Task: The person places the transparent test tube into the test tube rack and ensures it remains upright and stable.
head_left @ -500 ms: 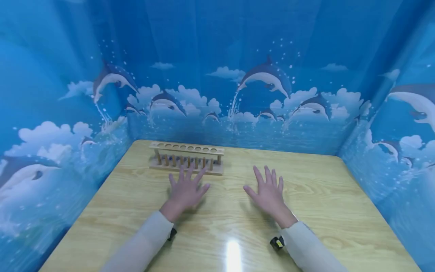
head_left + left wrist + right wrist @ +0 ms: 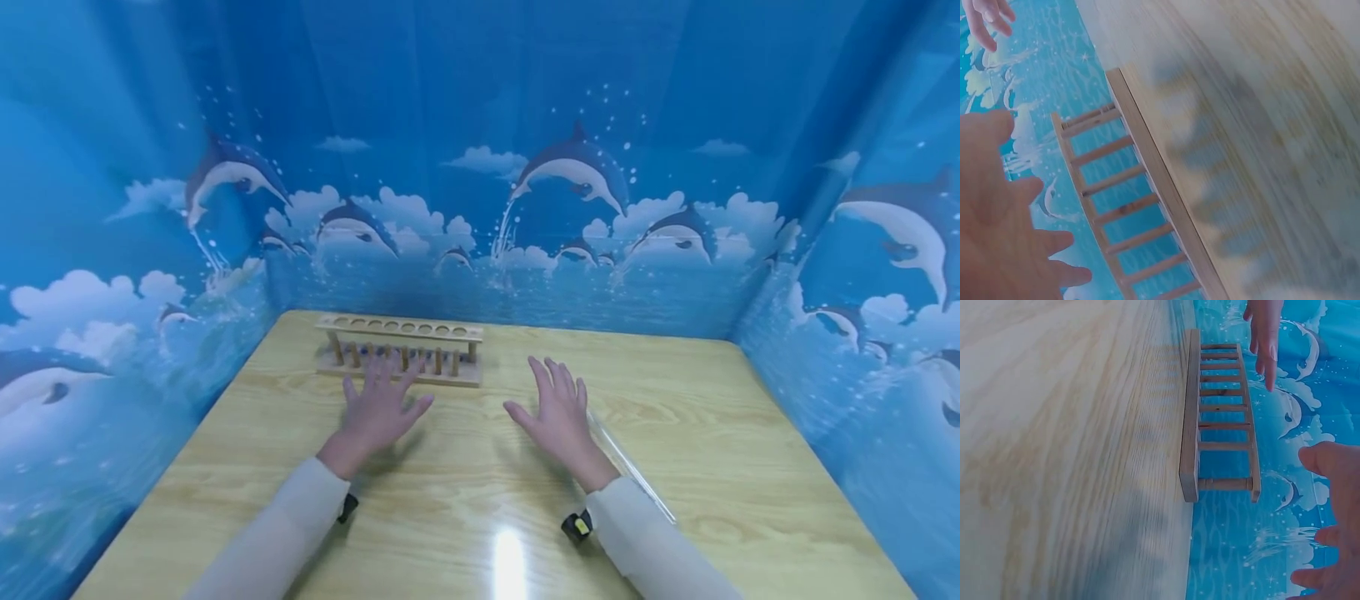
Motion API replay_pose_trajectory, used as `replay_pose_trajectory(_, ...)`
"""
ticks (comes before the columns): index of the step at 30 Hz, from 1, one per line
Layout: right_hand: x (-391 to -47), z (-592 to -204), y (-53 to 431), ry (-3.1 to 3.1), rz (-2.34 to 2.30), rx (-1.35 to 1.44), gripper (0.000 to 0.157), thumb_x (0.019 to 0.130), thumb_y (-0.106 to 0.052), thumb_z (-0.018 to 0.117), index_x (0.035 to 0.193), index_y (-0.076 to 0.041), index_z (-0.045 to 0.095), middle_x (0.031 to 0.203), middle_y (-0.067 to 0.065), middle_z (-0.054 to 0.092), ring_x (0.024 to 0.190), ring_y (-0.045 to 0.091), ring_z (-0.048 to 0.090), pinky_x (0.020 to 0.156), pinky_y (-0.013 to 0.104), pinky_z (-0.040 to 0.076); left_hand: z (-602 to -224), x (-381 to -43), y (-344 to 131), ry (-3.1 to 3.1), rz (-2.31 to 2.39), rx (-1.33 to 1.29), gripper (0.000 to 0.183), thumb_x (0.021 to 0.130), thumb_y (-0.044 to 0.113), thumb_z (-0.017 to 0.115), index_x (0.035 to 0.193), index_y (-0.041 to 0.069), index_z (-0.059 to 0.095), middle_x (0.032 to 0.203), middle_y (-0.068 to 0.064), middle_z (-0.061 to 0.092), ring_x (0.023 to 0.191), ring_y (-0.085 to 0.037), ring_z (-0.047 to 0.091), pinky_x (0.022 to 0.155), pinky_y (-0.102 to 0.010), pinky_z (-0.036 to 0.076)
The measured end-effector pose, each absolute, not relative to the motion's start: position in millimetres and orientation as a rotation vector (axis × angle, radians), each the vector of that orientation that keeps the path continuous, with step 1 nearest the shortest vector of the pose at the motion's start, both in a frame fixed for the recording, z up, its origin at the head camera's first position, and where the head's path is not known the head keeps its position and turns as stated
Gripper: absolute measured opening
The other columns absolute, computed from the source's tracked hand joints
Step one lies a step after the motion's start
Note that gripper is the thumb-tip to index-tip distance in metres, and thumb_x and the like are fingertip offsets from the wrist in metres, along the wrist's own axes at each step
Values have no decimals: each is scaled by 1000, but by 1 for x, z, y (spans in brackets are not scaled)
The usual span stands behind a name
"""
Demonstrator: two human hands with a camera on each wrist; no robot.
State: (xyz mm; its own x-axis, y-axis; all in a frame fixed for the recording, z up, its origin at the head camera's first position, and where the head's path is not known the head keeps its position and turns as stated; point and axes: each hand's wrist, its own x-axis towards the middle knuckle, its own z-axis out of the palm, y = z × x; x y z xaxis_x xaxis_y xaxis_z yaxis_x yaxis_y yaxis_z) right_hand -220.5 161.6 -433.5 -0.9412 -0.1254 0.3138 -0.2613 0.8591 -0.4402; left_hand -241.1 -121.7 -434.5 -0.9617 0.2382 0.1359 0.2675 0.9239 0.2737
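Note:
A wooden test tube rack (image 2: 401, 327), with a row of round holes along its top bar and upright pegs below, stands toward the back left of the table. My left hand (image 2: 375, 417) hovers in front of it, fingers spread, holding nothing; the fingertips overlap the rack's base in the head view. Farther right, my right hand (image 2: 558, 421) is also held above the table with straight fingers and nothing in it. A thin clear glass-like rod or tube (image 2: 630, 467) lies on the table beside the right forearm, partly hidden by that hand and sleeve.
The light wood-grain table (image 2: 750, 467) is bordered at the back and both sides by a blue dolphin-print curtain (image 2: 420, 275). A bright light reflection shows near the table's front middle. Each wrist carries a small black device (image 2: 577, 527).
The head view has turned slightly, so the scene sits differently. Both hands have shifted a little to the left, and more of the clear rod shows beside the right forearm.

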Motion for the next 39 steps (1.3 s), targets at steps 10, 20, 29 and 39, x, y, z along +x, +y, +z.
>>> replay_pose_trajectory(10,-233,-432,143,-2738,758,339,74,87,-44,69,146,-9,40,146,19,41,136,35,34,113,59,21,-432,-255,-139,-2842,-475,-396,68,95,55,51,150,19,35,149,-24,34,138,-46,28,103,-76,19)
replay_pose_trajectory(20,-247,-429,128,-2734,837,296,74,88,-44,69,146,-10,39,145,15,42,136,32,36,113,55,24,-432,-267,-156,-2816,-523,-375,72,95,57,50,152,17,33,151,-26,30,137,-46,27,101,-78,16)
replay_pose_trajectory(29,-260,-429,117,-2767,887,278,74,87,-42,71,147,-12,38,145,13,41,134,32,37,111,57,27,-431,-279,-169,-2829,-565,-315,73,95,55,52,153,16,31,153,-26,26,139,-47,24,104,-75,17)
replay_pose_trajectory(39,-284,-431,109,-2753,922,258,75,88,-46,68,148,-12,38,146,12,39,134,32,37,111,57,28,-425,-297,-195,-2819,-599,-260,74,95,55,51,152,12,30,151,-29,24,137,-50,24,97,-77,22)
